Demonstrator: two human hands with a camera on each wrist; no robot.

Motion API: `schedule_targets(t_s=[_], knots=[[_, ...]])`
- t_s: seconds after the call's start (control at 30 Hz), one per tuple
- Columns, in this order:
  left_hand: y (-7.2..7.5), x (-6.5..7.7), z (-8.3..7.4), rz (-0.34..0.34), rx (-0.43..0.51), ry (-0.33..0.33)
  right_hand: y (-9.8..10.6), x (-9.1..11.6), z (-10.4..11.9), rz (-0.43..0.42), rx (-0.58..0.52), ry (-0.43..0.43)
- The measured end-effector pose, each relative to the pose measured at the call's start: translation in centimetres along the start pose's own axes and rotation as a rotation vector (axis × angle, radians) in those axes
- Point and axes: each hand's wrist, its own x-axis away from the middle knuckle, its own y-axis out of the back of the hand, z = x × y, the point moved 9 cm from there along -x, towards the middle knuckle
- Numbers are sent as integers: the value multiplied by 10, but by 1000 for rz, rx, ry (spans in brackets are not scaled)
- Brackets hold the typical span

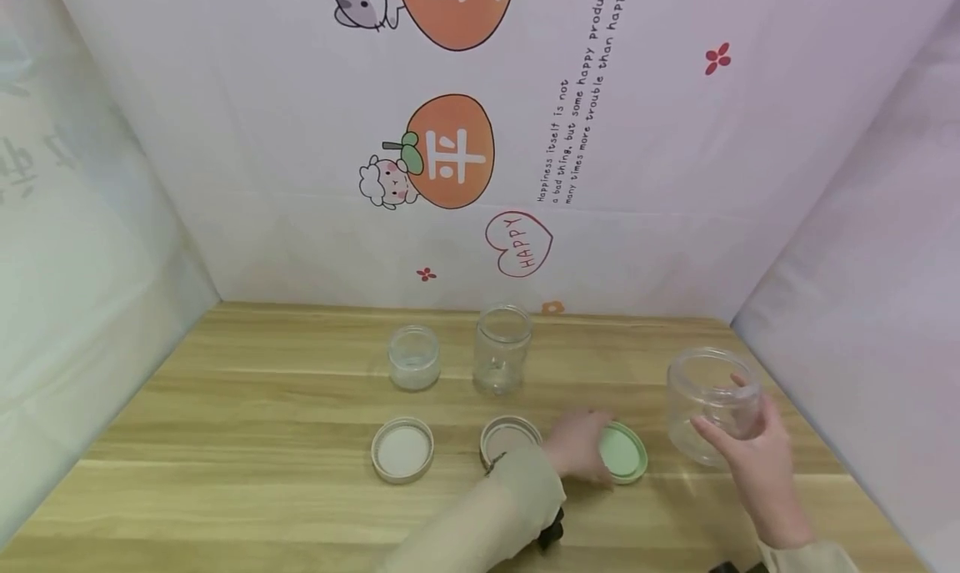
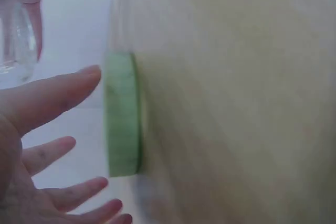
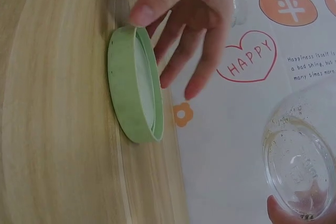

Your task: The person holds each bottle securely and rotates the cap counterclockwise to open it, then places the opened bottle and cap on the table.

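Note:
My right hand [image 1: 765, 464] grips a wide, clear, lidless jar [image 1: 693, 423] from its right side, thumb on the near wall. In the right wrist view the jar [image 3: 296, 166] appears tilted, base toward the camera. My left hand [image 1: 577, 446] reaches across to a round green lid [image 1: 621, 454], which lies inner side up on the table. Its fingers are spread, with the thumb tip right at the rim of the green lid [image 2: 122, 114] in the left wrist view. Under the left sleeve, a beige lid [image 1: 512, 434] is partly hidden.
A tall clear jar [image 1: 501, 360] and a small clear jar [image 1: 414, 364] stand open at the back of the wooden table [image 1: 247, 439]. Left of the beige lid lies a white-lined lid [image 1: 402, 450]. A printed white cloth [image 1: 637, 248] rises behind the table, with cloth walls on both sides.

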Motion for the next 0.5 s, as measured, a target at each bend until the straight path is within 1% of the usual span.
schedule_targets(t_s=[0.03, 0.07, 0.13, 0.2, 0.27, 0.3, 0.43, 0.5], knots=[[3, 1, 0, -11, 17, -14, -1, -1, -3, 5, -5, -32], [7, 3, -1, -19, 29, -26, -2, -2, -4, 0, 17, -57], [13, 7, -1, -30, 49, -52, -5, -4, -5, 18, 40, -84], [20, 11, 1, -43, 65, -74, -9, -6, -4, 36, 50, -90], [26, 18, 2, -49, 82, -101, -12, -8, -2, 34, 94, -92], [29, 21, 4, -53, 94, -120, -15, -9, -2, 41, 95, -92], [40, 39, 10, -73, 142, -166, -26, -12, -4, 64, 130, -123], [45, 48, 12, -86, 149, -181, -35, -14, -3, 94, 97, -126]])
